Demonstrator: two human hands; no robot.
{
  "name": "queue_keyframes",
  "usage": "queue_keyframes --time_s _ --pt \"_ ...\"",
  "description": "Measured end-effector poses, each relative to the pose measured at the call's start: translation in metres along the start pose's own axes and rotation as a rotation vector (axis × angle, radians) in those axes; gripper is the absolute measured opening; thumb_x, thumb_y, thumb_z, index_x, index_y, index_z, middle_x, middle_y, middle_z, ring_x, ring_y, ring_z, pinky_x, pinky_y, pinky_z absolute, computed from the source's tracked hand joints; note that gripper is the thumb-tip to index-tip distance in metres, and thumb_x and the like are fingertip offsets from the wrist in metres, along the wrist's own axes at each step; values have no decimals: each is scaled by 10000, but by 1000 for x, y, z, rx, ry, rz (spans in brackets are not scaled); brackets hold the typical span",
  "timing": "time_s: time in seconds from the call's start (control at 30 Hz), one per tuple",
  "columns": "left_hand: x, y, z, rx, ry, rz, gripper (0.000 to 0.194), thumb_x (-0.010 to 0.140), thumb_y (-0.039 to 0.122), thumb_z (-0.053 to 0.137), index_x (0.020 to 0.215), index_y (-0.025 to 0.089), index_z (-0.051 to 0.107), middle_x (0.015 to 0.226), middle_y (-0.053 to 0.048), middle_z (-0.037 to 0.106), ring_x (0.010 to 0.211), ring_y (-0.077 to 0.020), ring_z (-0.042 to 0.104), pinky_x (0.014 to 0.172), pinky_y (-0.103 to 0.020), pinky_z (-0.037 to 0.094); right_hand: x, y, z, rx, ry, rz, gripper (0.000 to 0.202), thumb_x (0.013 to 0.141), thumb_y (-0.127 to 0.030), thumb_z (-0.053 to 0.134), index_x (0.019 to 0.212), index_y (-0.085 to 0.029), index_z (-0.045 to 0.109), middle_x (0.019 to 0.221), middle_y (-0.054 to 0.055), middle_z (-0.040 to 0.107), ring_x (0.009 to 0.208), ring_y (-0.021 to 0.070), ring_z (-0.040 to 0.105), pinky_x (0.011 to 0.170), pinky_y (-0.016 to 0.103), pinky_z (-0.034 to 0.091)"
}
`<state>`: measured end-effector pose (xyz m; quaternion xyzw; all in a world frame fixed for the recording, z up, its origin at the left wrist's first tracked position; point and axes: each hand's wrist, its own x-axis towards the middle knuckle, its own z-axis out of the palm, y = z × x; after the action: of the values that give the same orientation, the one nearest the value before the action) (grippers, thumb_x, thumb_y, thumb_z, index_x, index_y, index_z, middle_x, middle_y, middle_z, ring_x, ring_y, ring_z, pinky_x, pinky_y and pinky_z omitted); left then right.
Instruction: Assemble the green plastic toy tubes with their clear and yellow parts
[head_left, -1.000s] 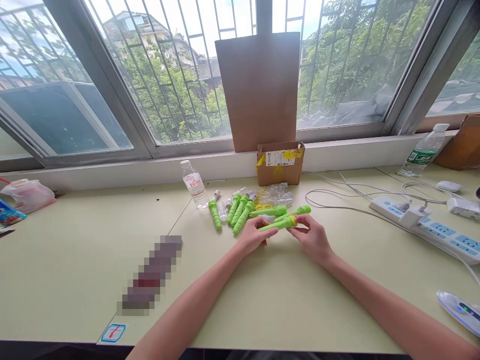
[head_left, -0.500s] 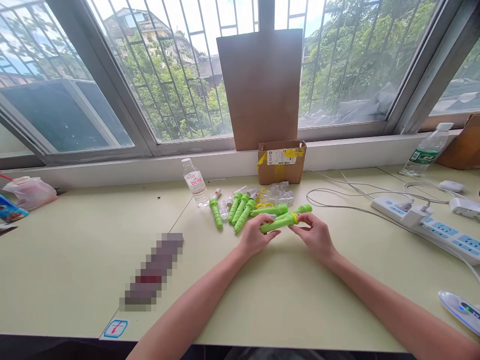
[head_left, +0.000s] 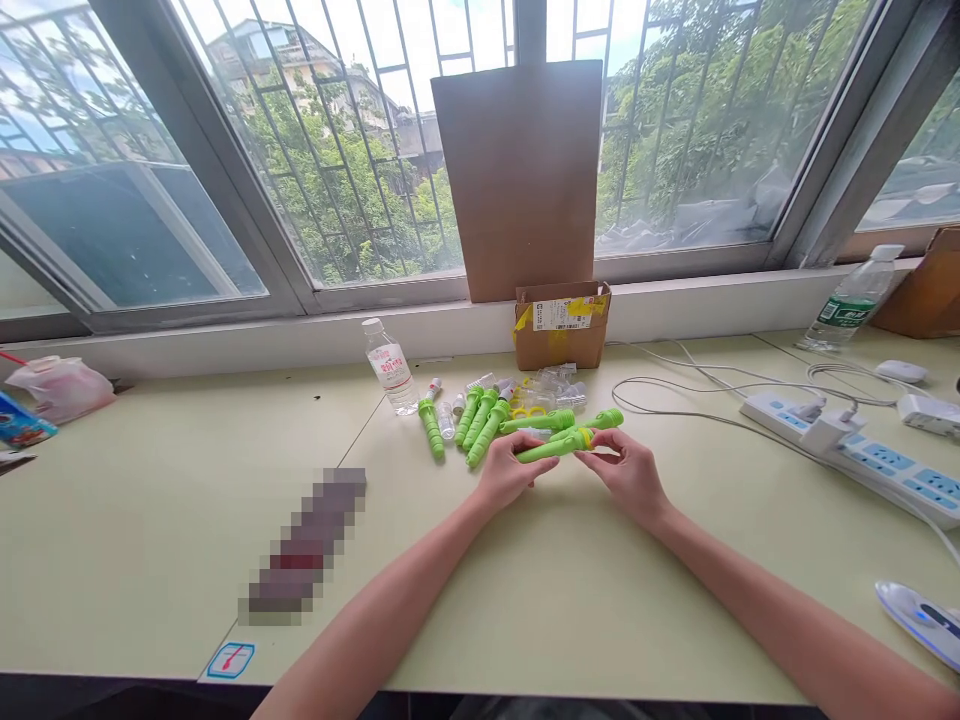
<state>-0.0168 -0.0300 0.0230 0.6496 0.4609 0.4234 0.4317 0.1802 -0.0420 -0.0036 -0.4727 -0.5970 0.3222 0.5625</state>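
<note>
A ridged green plastic tube (head_left: 553, 447) lies across my left hand (head_left: 506, 472), whose thumb and fingers are closed round its left part. At the tube's right end sits a yellow ring (head_left: 587, 437). My right hand (head_left: 630, 474) pinches that ring between thumb and fingertips; the fingers partly cover it. Just behind my hands, another green tube (head_left: 606, 419) lies on the table. Several more green tubes (head_left: 477, 424) are grouped to the left, beside small clear plastic pieces (head_left: 559, 385) and loose yellow rings (head_left: 531, 411).
A water bottle (head_left: 391, 368) stands left of the pile, and a small cardboard box (head_left: 559, 345) behind it. Cables run to a power strip (head_left: 862, 450) on the right. A blurred dark object (head_left: 307, 540) lies at left. A second bottle (head_left: 847, 305) stands far right.
Both hands stay nearly in place with the green tube between them. Its right end and the right fingers have shifted only very slightly.
</note>
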Motion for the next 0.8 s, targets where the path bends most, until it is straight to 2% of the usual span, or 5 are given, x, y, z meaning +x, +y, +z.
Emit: queue_keyframes --time_s 0.1,0.27,0.53,0.8 --pt "1 2 -2 -27 -6 -82 341 624 447 774 762 160 652 684 -4 619 450 -86 509 399 -226 421 0 -2 0 -40 -15 -45 318 735 -474 696 811 -198 558 913 53 668 862 235 681 781 435 613" --pt "3 5 -5 -79 -40 -177 339 619 441 779 758 158 652 650 -15 654 404 -77 492 386 -214 382 0 -2 1 -43 -43 -96 298 751 -467 680 824 -213 544 915 42 651 876 220 659 788 444 615" --pt "3 10 -7 -94 -61 -204 376 630 502 750 749 168 625 657 -21 680 375 -70 475 385 -213 366 -1 0 3 -12 18 -93 334 735 -503 686 833 -193 613 1015 75 672 886 236 671 854 480 589" --pt "1 13 -7 -99 -89 -238 389 654 531 721 727 168 601 663 -29 686 380 -72 486 389 -209 354 -2 -4 5 -74 23 -129 328 760 -491 669 906 -212 576 993 62 669 890 236 671 797 460 612"
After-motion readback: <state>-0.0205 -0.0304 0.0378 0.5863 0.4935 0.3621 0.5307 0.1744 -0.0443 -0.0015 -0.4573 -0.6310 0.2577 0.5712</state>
